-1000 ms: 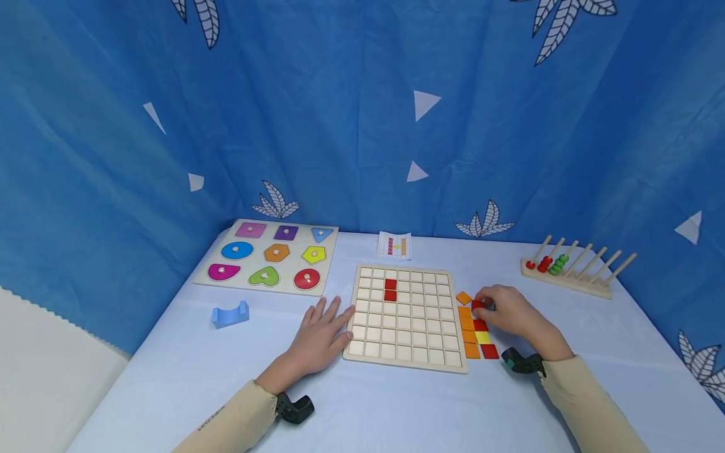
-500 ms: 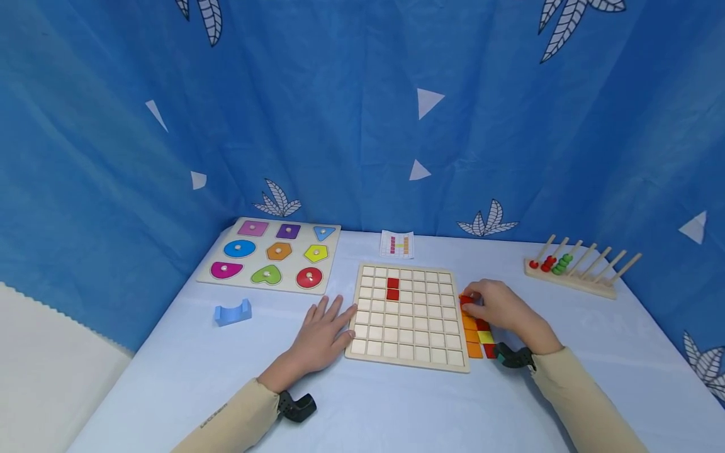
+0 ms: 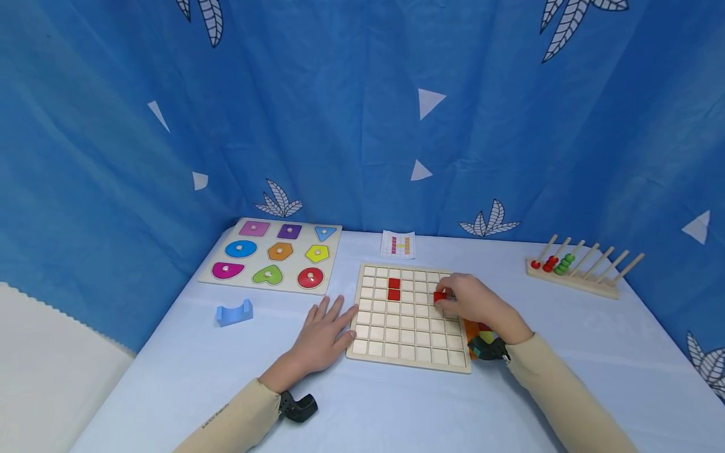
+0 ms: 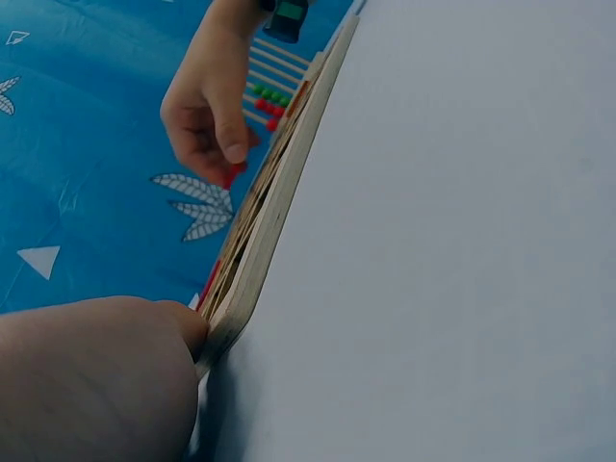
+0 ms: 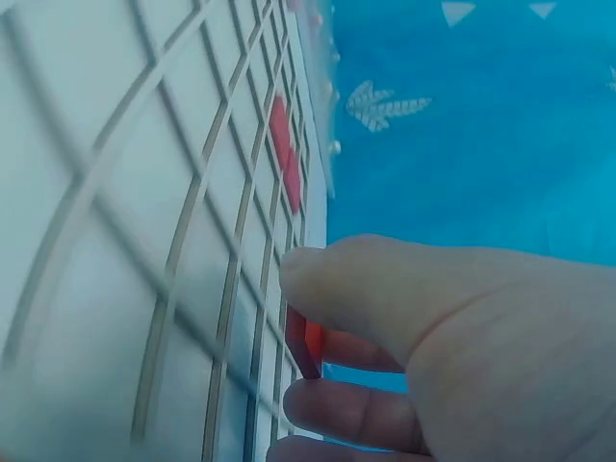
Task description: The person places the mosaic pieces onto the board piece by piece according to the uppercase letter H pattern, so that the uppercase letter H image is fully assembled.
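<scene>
A wooden grid board (image 3: 391, 324) lies in the middle of the table, with two red square tiles (image 3: 394, 289) set one below the other in its upper part. Over the board's right side, my right hand (image 3: 472, 301) pinches another red tile (image 3: 440, 296) between thumb and fingers; the right wrist view shows this tile (image 5: 304, 342) at the fingertips, above the grid. My left hand (image 3: 320, 336) lies flat with fingers spread, its fingertips touching the board's left edge. Orange, red and yellow tiles (image 3: 471, 330) beside the board are partly hidden under my right wrist.
Behind the board lies a small pattern card (image 3: 398, 245). A shape puzzle board (image 3: 272, 255) stands back left, with a blue curved block (image 3: 235, 313) in front of it. At the right is a peg rack (image 3: 572, 280) with red and green beads. A blue curtain (image 3: 362, 126) hangs behind.
My right hand has moved left from the loose tiles to above the board, carrying a red tile. My left hand stays at the board's left edge.
</scene>
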Demonstrator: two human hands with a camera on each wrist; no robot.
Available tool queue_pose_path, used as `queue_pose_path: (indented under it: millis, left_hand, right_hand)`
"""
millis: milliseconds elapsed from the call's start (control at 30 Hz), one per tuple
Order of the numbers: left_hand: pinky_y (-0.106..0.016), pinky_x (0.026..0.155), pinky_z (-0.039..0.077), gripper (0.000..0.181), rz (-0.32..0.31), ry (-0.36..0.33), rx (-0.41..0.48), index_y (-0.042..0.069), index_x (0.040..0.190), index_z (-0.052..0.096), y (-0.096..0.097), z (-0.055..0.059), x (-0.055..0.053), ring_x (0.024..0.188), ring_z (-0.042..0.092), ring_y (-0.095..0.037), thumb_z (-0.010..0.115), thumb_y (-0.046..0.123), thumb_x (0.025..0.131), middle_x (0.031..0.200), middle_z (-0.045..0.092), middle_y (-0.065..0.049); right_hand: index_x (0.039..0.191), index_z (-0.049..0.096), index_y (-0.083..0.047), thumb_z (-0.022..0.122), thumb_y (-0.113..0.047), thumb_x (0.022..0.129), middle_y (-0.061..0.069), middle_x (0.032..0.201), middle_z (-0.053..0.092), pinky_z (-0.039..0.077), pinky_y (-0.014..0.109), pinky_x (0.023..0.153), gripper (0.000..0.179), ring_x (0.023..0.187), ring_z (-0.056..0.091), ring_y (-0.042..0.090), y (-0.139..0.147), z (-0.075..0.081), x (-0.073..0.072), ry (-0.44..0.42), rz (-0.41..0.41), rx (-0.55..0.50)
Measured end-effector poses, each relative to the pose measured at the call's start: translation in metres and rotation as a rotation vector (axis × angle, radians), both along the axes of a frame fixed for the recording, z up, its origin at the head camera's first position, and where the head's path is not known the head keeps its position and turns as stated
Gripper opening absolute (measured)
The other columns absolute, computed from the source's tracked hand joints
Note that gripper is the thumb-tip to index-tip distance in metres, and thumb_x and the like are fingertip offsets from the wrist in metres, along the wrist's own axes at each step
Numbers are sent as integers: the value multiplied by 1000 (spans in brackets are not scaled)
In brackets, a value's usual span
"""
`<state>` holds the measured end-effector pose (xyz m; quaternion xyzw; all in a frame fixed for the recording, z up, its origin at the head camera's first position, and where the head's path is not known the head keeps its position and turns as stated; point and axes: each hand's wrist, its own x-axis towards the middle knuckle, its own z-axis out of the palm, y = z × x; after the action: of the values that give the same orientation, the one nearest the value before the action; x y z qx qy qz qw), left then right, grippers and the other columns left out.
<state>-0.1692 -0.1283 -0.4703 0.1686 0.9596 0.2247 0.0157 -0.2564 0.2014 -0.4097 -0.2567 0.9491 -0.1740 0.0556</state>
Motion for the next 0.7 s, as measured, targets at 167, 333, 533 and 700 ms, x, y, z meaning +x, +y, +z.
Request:
queue_pose_path:
  millis: [167,333,533,700]
  left_hand:
    - [-68,124,14,55,-2,2,-2,15,155,46,1,0,0,156,16,-49,53,34,103,165,32,-21]
    - [-68,124,14,55,-6,0,6,15,154,46,1,0,0,156,16,-49,54,34,103,165,32,-21]
    - [-68,123,15,55,-6,4,7,15,154,47,0,-1,0,156,17,-49,53,34,103,165,33,-21]
    - [-68,123,15,55,-6,4,4,15,154,47,0,0,1,156,17,-49,53,34,103,165,33,-21]
  right_hand:
    - [104,74,-5,80,-20,88,3,88,68,51,29,70,23,77,55,15,-16,1,-1,20,54,-8]
    - [105,74,-4,79,-20,89,4,90,70,52,30,72,23,78,56,14,-30,1,-1,41,98,-14]
    - [106,75,-6,79,-22,89,4,95,72,53,32,75,23,81,57,13,-45,1,0,42,132,-24]
    - [108,76,-5,79,-25,90,3,94,72,52,30,74,27,79,56,12,-54,-1,0,58,163,-28]
